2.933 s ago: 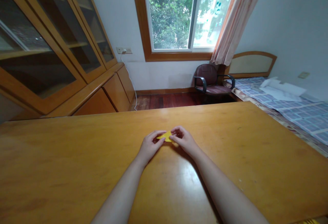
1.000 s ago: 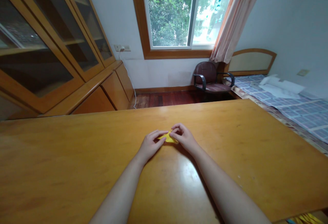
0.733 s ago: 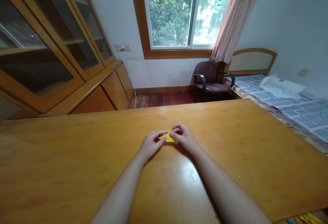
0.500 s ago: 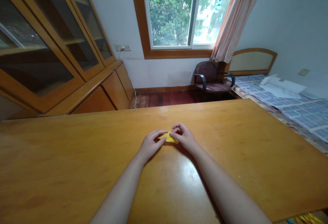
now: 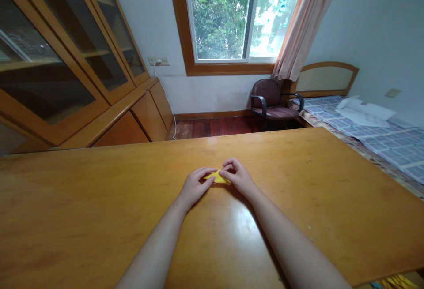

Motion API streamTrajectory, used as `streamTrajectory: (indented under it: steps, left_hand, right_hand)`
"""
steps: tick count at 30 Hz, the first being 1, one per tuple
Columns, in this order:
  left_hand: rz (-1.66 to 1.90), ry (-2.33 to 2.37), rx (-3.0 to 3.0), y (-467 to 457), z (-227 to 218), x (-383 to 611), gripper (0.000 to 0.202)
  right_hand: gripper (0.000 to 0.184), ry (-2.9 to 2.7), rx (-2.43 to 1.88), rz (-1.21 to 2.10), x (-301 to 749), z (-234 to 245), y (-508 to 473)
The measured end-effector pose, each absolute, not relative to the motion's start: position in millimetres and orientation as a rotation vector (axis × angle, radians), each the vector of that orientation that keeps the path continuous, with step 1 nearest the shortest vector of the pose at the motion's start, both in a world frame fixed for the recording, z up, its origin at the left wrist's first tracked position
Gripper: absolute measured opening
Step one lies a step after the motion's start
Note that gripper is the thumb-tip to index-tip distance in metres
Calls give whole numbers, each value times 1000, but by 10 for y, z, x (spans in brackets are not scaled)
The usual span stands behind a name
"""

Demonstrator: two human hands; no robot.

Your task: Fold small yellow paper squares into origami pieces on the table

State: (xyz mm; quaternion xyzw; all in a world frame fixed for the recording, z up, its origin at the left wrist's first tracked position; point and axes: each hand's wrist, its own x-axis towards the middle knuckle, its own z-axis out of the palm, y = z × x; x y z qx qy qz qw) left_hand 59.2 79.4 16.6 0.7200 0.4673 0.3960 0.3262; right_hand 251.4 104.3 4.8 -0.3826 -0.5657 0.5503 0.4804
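"Left hand [image 5: 194, 186] and right hand [image 5: 241, 178]: in what state do we find them?"

"We record both gripping one small yellow piece [image 5: 220, 178]. On the left, the thumb lies along its front with the fingers behind; on the right, thumb and forefinger pinch its right-hand part."

"Where do we place the piece?"

"Between the two hands, in the far half of the wooden table [image 5: 99, 209]. Whether it touches the surface we cannot tell, as the hands cover part of it."

"What do we log beyond?"

"We note a dark red chair [image 5: 266, 95] with black armrests, near the lower end of the curtain [image 5: 300, 37]. To the right is a bed [image 5: 324, 80] with a checked cover [image 5: 391, 148], white material [image 5: 364, 114] lying on it. At left we list a glass-doored cabinet [image 5: 81, 70]."
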Motion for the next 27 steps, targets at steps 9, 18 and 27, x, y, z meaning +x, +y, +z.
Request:
streamTrajectory:
  steps: [9,18,27]
  left_hand:
    - [1062,1229,1821,815,113,591,26]
    - [1129,1179,1536,826,87,607,30]
    - [1161,1218,1456,825,147,596,32]
  right_hand:
    - [26,-1378,-940,1333,2506,42,1047]
    - [28,-1347,-958,1328,2497,67,1049]
    - [28,-1329,-989,1276,2504,72,1050]
